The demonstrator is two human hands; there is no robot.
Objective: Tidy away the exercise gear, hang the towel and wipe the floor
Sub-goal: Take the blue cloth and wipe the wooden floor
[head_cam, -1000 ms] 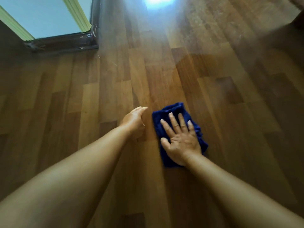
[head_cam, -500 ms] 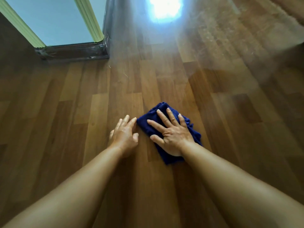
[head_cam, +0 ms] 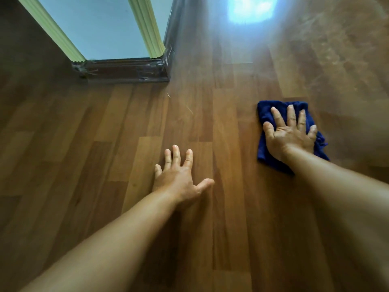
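Note:
A folded dark blue cloth (head_cam: 263,148) lies flat on the brown wooden floor (head_cam: 117,127) at the right. My right hand (head_cam: 289,133) presses down on it, palm flat and fingers spread. My left hand (head_cam: 179,178) rests flat on the bare boards in the middle, fingers apart, holding nothing, well to the left of the cloth.
A pale blue wall section with light green trim (head_cam: 147,26) and a dark skirting board (head_cam: 126,70) stands at the upper left. A bright patch of reflected light (head_cam: 250,9) glares on the floor at the top. Small bits of debris (head_cam: 189,109) lie near the skirting.
My right hand has slid the cloth to the right, away from my left hand. My left hand has flattened onto the floor with fingers spread.

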